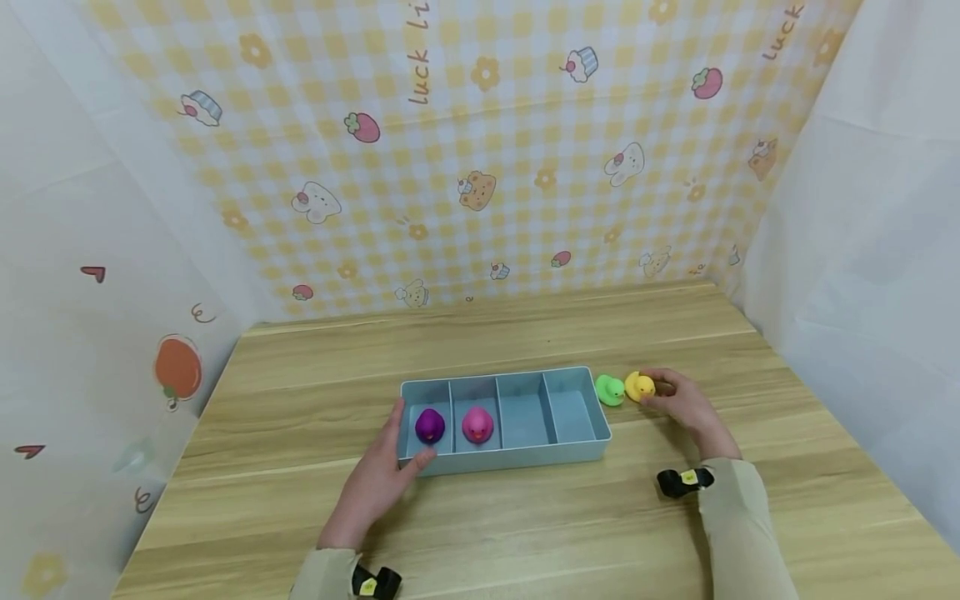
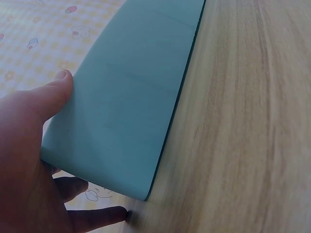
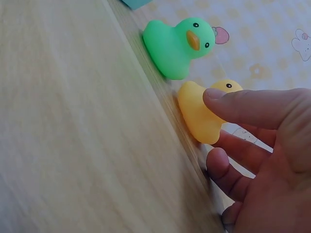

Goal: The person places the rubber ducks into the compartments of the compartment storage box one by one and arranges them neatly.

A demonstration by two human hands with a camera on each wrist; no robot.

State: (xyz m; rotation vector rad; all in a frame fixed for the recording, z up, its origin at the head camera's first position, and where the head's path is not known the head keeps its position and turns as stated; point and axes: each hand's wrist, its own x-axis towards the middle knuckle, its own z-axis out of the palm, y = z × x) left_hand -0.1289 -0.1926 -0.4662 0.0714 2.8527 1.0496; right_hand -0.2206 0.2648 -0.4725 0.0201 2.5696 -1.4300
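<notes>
A blue-grey divided box [image 1: 517,458] lies lengthwise before me. A purple rubber duck [image 1: 430,426] sits in its leftmost compartment and a pink rubber duck [image 1: 477,426] in the one beside it. My left hand [image 1: 381,477] holds the box's left end, thumb on the front wall and fingers along the end wall. In the right wrist view, my right hand [image 3: 272,145] has its thumb and fingers around a yellow rubber duck [image 3: 197,116], which stands on the table. Just left of it, near the box's right end, is a green rubber duck [image 3: 167,51].
The wooden table [image 1: 525,533] reaches back to a yellow checked cloth [image 1: 480,167]. White cloth hangs along both sides, at the left [image 1: 97,375] and the right [image 1: 862,292]. The box's two right compartments hold nothing.
</notes>
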